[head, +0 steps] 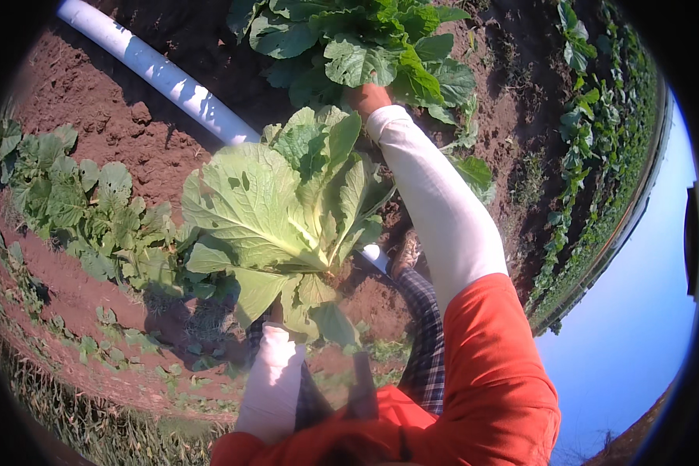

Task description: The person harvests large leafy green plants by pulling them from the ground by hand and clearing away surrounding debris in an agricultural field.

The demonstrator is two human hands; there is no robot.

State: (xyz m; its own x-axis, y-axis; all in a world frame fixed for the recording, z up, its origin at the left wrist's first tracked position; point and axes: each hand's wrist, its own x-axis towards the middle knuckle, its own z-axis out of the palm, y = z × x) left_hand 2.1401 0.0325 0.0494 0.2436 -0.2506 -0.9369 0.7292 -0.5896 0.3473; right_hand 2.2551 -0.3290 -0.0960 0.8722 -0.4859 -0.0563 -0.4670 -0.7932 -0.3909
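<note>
A large leafy green plant [256, 209], its roots-end turned towards me, spreads over my left forearm's end. Only a sliver of my left hand [277, 310] shows under its leaves, so its grip is hidden. My right hand [371, 98] reaches into another leafy plant [407, 52] at the top; the leaves cover its fingers. Holes mark several leaves of both plants. White sleeves cover both forearms.
A white pipe [168, 76] runs diagonally across the brown soil and under the nearer plant. More leafy plants [87, 204] grow at the left, and long crop rows [588, 163] at the right. My shoe [406, 253] stands beside the pipe.
</note>
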